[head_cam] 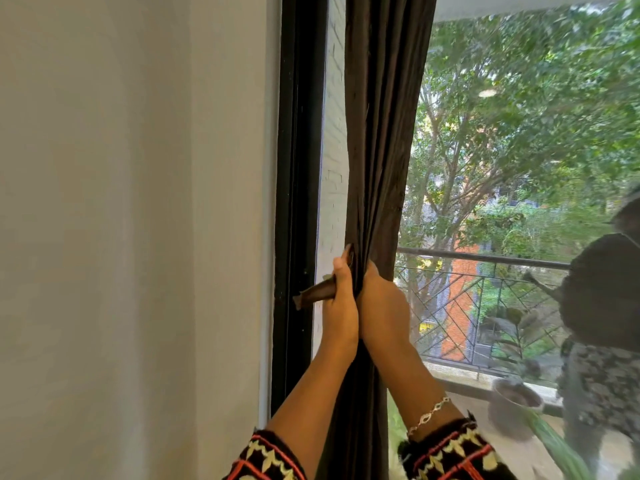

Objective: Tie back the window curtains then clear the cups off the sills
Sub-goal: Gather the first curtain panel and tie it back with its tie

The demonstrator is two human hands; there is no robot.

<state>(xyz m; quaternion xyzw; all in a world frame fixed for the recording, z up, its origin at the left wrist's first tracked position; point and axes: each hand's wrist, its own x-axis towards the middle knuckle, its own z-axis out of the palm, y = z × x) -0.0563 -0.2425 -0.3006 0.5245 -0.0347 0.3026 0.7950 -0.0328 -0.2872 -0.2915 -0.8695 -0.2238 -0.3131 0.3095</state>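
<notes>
Head view: left hand and right hand grip curtain

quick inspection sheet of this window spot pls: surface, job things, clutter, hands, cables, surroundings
surface: no sill top in view; wall and black window frame at left.
job's things: dark curtain gathered into a bunch; brown tie-back strip sticks out leftward; no cups seen.
clutter: nothing seen.
hands: left hand holds the tie-back strip against the curtain; right hand grips the bunch.
cables: nothing seen.
surroundings: balcony railing, trees and a round pot beyond the glass; dark figure at right, reflection or outside cannot tell.
</notes>
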